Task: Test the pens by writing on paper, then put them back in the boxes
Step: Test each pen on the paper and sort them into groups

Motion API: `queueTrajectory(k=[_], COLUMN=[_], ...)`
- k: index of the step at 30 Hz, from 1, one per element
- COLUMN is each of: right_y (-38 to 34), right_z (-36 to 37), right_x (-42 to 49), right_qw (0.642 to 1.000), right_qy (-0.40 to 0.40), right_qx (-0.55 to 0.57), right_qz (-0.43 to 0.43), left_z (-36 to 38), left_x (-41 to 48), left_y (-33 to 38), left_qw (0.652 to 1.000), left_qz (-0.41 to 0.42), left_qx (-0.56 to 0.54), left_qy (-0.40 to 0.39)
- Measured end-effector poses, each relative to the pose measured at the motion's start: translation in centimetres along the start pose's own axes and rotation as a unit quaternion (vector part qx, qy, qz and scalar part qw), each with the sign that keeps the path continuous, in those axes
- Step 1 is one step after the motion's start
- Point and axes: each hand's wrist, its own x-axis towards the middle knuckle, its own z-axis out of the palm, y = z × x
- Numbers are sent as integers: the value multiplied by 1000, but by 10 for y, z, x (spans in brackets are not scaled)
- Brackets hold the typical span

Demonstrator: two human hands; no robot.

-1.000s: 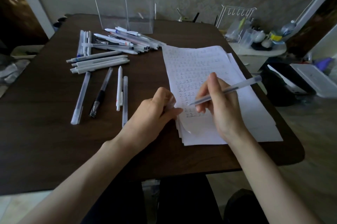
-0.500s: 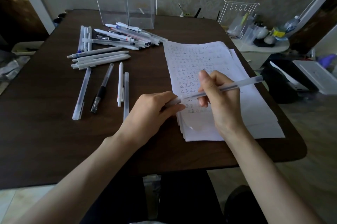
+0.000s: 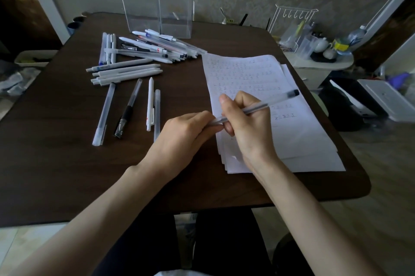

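**Over a dark table [image 3: 56, 152], one clear pen [image 3: 260, 106] is held two-handed**

Its mid-barrel is gripped by the right hand [image 3: 244, 125], and its near end is pinched by the left hand [image 3: 182, 134], above the left edge of a stack of written-on paper [image 3: 247, 73]. Left of the paper, loose pens [image 3: 157, 49] are scattered in a pile; four single pens [image 3: 129, 107] are laid nearest the left hand. Two clear boxes [image 3: 157, 6] are stood behind the pile.
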Motion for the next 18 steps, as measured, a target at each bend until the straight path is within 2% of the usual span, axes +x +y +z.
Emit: queueTrajectory(k=[3,5,7,9,12,14,16,18], right_y=[-3,-7,-9,-7,5,13,20,25], right_z=[7,13,17,26,38,49,63,80], right_x=[0,7,18,37,73,99,119,131], right_qw=[999,996,988,984,974,955,938,914], right_qy=[-8,-50,-81,-59,12,8,-41,-132], right_qx=[14,-11,-75,-116,-208,-289,-344,-378], right_qz=[40,79,111,122,94,62,8,-64], left_z=[-8,-13,-17,-27,-39,-37,-33,-30], left_x=[0,-1,-3,-7,-16,-22,-26,-30], left_y=[-3,-1,2,-2,-13,-17,-17,-20], left_qw=[999,998,994,981,945,921,910,914], left_qz=[4,-17,-79,-151,-188,-218,-233,-232], left_qx=[37,58,74,124,262,320,342,332], left_qy=[-14,-20,-10,11,48,39,26,27])
